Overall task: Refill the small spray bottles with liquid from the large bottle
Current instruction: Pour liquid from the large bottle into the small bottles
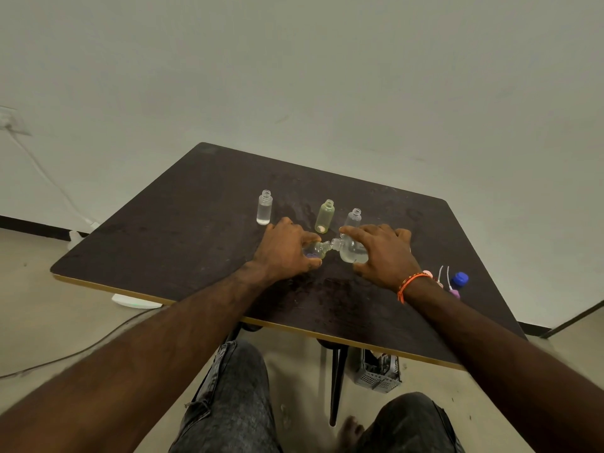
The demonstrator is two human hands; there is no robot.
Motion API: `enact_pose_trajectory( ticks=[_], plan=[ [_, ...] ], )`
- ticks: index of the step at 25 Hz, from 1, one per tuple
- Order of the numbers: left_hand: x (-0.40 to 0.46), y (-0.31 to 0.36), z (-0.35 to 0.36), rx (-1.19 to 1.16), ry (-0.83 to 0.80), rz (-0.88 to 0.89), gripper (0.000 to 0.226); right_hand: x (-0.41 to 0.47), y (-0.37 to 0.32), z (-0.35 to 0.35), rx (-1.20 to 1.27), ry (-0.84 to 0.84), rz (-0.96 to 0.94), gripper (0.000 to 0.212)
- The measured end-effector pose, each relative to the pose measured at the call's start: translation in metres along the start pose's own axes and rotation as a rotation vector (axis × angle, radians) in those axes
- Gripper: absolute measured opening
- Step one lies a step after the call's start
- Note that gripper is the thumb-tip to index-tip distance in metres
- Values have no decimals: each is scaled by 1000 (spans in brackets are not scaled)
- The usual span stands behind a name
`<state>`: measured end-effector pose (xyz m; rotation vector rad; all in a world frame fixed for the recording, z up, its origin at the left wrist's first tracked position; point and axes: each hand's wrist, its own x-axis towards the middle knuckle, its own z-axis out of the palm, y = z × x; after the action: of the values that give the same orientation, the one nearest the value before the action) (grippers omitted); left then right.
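Observation:
My left hand [283, 250] grips a small clear bottle [315, 250] with a purple tint at its base, tilted so its open neck points right. My right hand [380, 253] holds the large clear bottle [351, 251] tipped to the left, its mouth touching the small bottle's neck above the dark table [183, 230]. Behind the hands stand three uncapped small bottles: a clear one [264, 207] at the left, a greenish one [324, 216] in the middle and a clear one [354, 218] partly hidden by my right hand.
At the right of the table lie a blue cap [460, 278] and pink and purple spray tops [452, 289] with thin white tubes. The table's front edge is near my knees. A grey basket [377, 374] stands on the floor beneath.

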<state>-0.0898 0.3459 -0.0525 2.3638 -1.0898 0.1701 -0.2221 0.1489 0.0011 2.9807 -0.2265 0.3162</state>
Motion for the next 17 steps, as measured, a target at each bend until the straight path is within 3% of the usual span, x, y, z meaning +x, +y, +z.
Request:
enact_pose_trajectory(
  ticks=[17],
  plan=[
    [-2,-3,2,-13,23,1,57,1,-2,-5,-22,-7,-12,74]
  ],
)
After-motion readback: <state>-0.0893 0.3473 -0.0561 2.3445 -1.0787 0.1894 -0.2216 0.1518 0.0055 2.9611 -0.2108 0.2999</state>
